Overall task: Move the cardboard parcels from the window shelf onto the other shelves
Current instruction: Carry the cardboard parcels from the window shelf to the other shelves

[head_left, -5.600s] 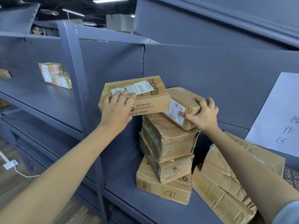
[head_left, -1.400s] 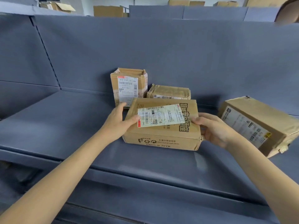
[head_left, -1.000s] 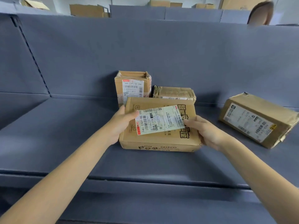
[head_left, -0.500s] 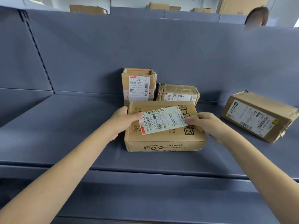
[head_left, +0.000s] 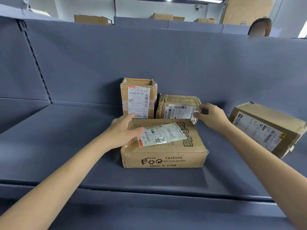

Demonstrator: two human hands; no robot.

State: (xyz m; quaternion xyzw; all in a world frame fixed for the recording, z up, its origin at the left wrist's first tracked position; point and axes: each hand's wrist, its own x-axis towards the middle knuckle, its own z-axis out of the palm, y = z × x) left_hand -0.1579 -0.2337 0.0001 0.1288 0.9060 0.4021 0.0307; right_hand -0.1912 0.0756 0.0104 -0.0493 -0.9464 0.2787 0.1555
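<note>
A flat cardboard parcel (head_left: pixel 166 155) with a white label lies on the grey shelf (head_left: pixel 58 146). My left hand (head_left: pixel 123 131) grips its far left corner, thumb lying on the label. Just behind it sits a small crumpled parcel (head_left: pixel 176 103), and my right hand (head_left: pixel 212 117) pinches that parcel's right end between thumb and fingers. An upright parcel (head_left: pixel 138 100) stands to the left of the crumpled one, against the back panel.
A larger labelled parcel (head_left: pixel 265 128) lies tilted at the right of the shelf. The grey back panel (head_left: pixel 166 63) rises behind. Beyond its top edge are more cardboard boxes (head_left: pixel 90 19) and another person's head (head_left: pixel 260 27). The shelf's front lip (head_left: pixel 149 193) runs below the parcels.
My right hand let go of the flat parcel's right side and moved up and back to the crumpled parcel. The flat parcel now rests on the shelf, my left hand still on it.
</note>
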